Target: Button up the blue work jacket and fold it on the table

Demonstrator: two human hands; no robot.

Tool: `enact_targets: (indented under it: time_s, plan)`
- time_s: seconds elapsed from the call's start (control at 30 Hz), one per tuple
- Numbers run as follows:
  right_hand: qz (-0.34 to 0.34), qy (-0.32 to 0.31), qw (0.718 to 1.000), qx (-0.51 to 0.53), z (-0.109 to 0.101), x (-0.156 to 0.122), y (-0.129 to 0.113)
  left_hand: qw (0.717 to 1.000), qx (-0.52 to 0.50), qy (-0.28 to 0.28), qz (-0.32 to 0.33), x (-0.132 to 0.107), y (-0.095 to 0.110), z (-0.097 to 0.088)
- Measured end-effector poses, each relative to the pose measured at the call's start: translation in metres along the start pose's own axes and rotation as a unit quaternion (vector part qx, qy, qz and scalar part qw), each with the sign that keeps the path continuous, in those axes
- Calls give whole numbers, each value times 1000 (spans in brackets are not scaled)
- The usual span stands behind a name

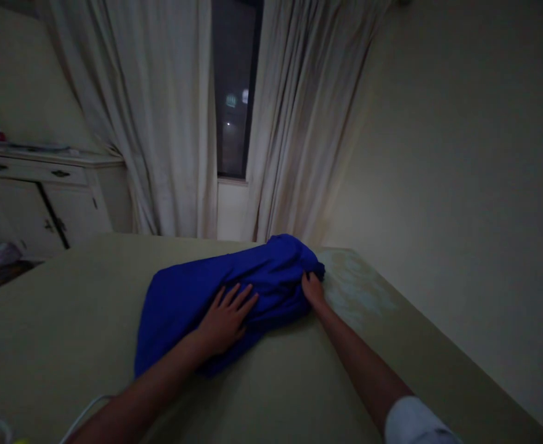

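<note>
left fingers point(242, 298) spread apart, flat on bunched blue cloth point(262, 290); right fingers point(310, 281) together, clamped on its far fold. cloth lies on pale green tabletop point(63, 327), toward right corner — hard pull could slide it over edge. white cable point(86, 412) near left forearm point(146, 388) could snag. cream curtains point(160, 123), dark window point(234, 129), white cabinet point(68, 209) beyond.

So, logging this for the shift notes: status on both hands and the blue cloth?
Left hand flat on blue cloth. Right hand at its far end, grip unclear. White cable beside left forearm.
</note>
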State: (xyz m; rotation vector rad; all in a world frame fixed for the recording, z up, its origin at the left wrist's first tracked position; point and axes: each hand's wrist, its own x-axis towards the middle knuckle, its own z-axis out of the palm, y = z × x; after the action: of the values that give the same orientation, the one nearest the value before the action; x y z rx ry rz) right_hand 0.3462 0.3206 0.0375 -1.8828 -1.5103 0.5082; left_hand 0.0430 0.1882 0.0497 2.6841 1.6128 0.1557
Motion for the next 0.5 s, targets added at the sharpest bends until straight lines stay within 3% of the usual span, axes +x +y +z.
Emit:
enact_targets:
  time_s: [0.13,0.2,0.27,0.37,0.5]
  plan:
    - [-81,-77,992,53,71,-9,-83,987,53,-7,-153,-35,-105,-24]
    - [-129,-121,981,79,87,-20,-112,960,97,12,-261,-50,-137,-32]
    - [-176,-154,967,97,84,-38,-132,927,158,59,-335,-59,-149,-31]
    - [-301,-173,922,172,43,-85,-146,924,186,121,-312,-62,-134,-12]
    - [-477,-175,782,362,-60,-180,-151,941,90,162,-283,-56,-103,18]
